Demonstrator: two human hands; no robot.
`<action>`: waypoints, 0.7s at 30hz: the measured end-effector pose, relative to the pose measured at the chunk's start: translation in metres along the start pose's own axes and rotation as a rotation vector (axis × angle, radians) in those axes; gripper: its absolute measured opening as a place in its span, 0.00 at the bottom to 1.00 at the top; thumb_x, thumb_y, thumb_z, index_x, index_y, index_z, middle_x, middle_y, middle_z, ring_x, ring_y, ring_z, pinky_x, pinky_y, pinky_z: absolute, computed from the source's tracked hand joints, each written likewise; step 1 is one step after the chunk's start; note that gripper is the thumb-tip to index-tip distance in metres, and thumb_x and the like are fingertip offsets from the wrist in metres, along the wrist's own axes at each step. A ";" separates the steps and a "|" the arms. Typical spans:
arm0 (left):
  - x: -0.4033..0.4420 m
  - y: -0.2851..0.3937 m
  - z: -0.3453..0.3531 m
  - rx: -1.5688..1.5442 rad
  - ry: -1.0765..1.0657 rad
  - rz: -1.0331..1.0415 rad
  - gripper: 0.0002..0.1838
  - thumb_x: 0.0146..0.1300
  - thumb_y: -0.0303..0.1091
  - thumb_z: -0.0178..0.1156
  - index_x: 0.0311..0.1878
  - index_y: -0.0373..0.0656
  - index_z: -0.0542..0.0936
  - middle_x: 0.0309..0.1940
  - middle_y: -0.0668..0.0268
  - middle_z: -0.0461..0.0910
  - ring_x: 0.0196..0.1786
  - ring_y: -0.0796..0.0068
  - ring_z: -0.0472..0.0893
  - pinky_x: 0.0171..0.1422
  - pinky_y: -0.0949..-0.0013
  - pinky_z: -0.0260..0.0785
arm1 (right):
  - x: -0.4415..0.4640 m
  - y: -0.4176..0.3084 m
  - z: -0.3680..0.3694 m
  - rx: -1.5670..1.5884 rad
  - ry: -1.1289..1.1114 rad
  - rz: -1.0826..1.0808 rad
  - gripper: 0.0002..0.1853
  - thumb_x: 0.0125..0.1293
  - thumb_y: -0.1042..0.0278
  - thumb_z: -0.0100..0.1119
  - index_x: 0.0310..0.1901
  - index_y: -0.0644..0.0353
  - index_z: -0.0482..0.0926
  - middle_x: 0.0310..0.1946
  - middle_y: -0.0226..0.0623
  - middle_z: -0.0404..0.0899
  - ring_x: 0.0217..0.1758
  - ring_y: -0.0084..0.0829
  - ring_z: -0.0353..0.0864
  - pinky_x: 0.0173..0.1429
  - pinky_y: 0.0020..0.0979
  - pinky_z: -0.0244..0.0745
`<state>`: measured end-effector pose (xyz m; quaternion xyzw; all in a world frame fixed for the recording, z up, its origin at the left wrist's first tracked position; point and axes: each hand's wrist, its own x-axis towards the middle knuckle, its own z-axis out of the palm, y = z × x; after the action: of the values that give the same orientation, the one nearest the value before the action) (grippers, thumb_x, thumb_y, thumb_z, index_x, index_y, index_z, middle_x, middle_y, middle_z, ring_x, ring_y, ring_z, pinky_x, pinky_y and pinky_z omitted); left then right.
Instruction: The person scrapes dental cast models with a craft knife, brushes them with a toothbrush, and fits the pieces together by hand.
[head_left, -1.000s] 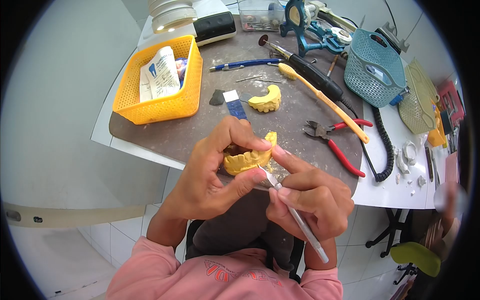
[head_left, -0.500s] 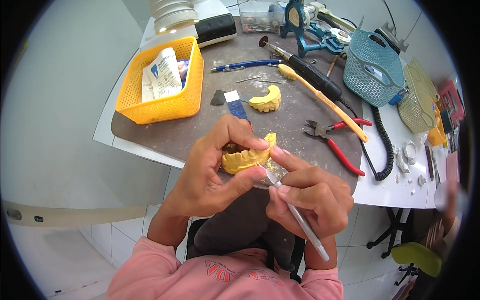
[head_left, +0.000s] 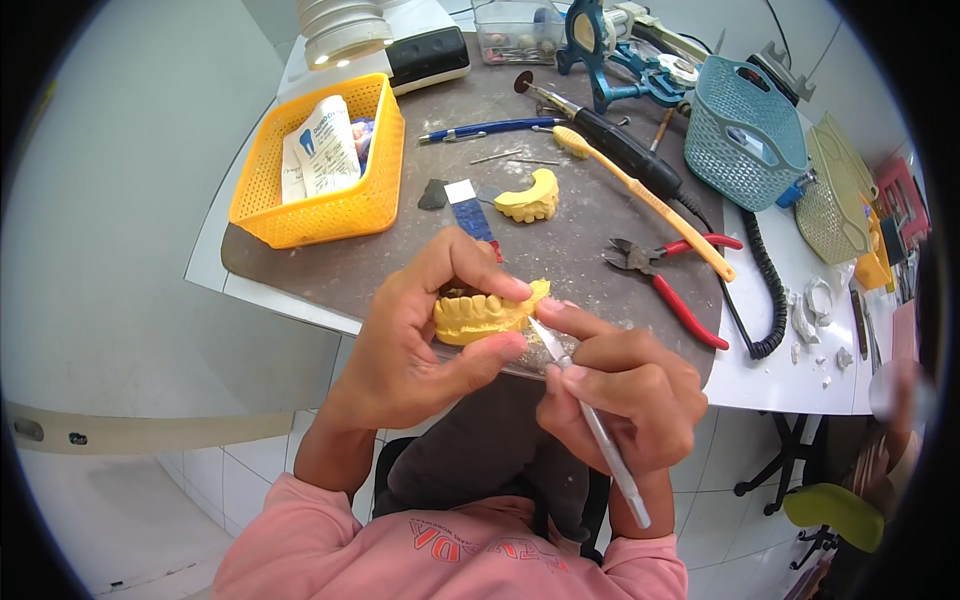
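Between the thumb and fingers of my left hand (head_left: 425, 335) is a yellow dental cast (head_left: 478, 317), its row of teeth turned up and toward me. My right hand (head_left: 630, 390) grips a silver craft knife (head_left: 606, 437) like a pen, with the blade tip at the right part of the cast. One finger of my right hand rests near the cast's right end. Behind them on the brown mat (head_left: 330, 270) lie a smaller yellow cast piece (head_left: 529, 196) and a blue strip with a white end (head_left: 469, 215). Yellow crumbs are scattered by the cast.
Red-handled cutters (head_left: 688, 310), a yellow toothbrush (head_left: 640, 192) and a black rotary handpiece (head_left: 630, 150) lie to the right. A yellow basket (head_left: 310, 222) stands at the left, a blue basket (head_left: 745, 150) at the back right. A lamp (head_left: 345, 35) hangs at the top left.
My left hand has tilted the cast so that the front of its teeth shows more. The knife tip has moved slightly up and right along it, still in my right hand.
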<state>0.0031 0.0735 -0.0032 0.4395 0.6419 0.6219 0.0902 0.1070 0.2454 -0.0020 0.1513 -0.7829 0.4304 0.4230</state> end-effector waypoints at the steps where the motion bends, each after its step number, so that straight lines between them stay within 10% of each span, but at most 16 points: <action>1: 0.000 0.002 0.002 0.001 -0.001 0.001 0.18 0.60 0.29 0.72 0.52 0.40 0.78 0.45 0.66 0.76 0.46 0.80 0.75 0.55 0.75 0.68 | -0.002 0.000 -0.001 0.017 0.021 0.018 0.13 0.51 0.83 0.74 0.31 0.60 0.76 0.27 0.37 0.82 0.45 0.44 0.91 0.44 0.35 0.89; 5: 0.004 0.010 0.013 -0.025 0.065 -0.060 0.21 0.64 0.33 0.68 0.58 0.37 0.75 0.50 0.63 0.77 0.50 0.78 0.76 0.60 0.72 0.67 | -0.007 0.005 0.001 0.093 0.185 0.050 0.14 0.52 0.83 0.75 0.33 0.60 0.76 0.27 0.37 0.83 0.45 0.45 0.91 0.41 0.33 0.87; 8: 0.004 0.007 0.016 0.034 0.100 -0.041 0.25 0.68 0.37 0.65 0.62 0.33 0.73 0.52 0.61 0.75 0.51 0.76 0.75 0.60 0.72 0.67 | -0.006 0.007 -0.004 0.122 0.114 0.035 0.09 0.59 0.85 0.65 0.38 0.66 0.74 0.24 0.43 0.77 0.29 0.30 0.81 0.57 0.57 0.85; 13: 0.007 0.003 0.011 0.321 0.031 0.118 0.26 0.70 0.40 0.62 0.65 0.33 0.76 0.47 0.60 0.77 0.46 0.74 0.74 0.53 0.72 0.66 | -0.003 0.008 -0.004 0.050 0.000 -0.050 0.12 0.54 0.86 0.68 0.37 0.63 0.77 0.27 0.43 0.81 0.46 0.50 0.90 0.60 0.53 0.83; 21: 0.008 0.005 0.013 0.393 0.088 0.147 0.28 0.66 0.47 0.65 0.61 0.35 0.82 0.35 0.64 0.75 0.37 0.71 0.70 0.42 0.71 0.63 | -0.001 0.008 0.001 0.002 0.014 -0.048 0.14 0.50 0.82 0.75 0.33 0.59 0.77 0.27 0.36 0.83 0.50 0.47 0.90 0.55 0.46 0.87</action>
<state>0.0092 0.0869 0.0022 0.4667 0.7201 0.5085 -0.0710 0.1021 0.2496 -0.0071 0.1675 -0.7754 0.4221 0.4387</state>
